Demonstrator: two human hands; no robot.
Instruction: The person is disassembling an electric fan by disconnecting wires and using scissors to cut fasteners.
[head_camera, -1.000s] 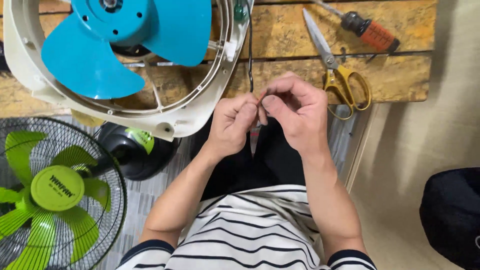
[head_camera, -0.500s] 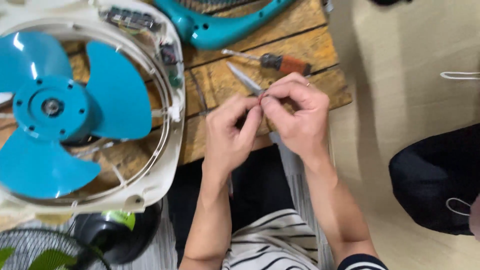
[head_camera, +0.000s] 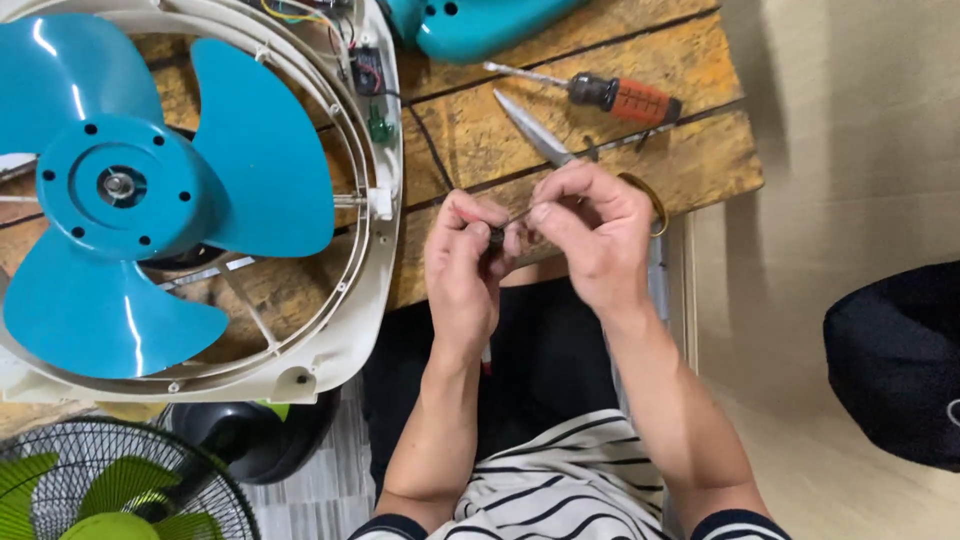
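My left hand (head_camera: 466, 262) and my right hand (head_camera: 592, 232) meet over the front edge of a wooden table (head_camera: 700, 150). Both pinch the end of a thin black wire (head_camera: 432, 152) between thumb and fingertips. The wire runs up and left to a white fan frame (head_camera: 385, 230) holding a blue three-blade fan (head_camera: 140, 190). Small electric parts (head_camera: 368, 75) sit on the frame's rim. Scissors (head_camera: 535, 130) lie just behind my right hand, their yellow handle partly hidden by it.
A screwdriver (head_camera: 610, 95) with an orange and black handle lies at the table's back. A teal plastic cover (head_camera: 480, 25) lies above it. A green standing fan (head_camera: 110, 490) is on the floor at bottom left. A black bag (head_camera: 895, 370) sits at the right.
The view has shifted, so the blue fan and table now sit further right and lower in frame. My hands stay together on the wire end, fingers working it.
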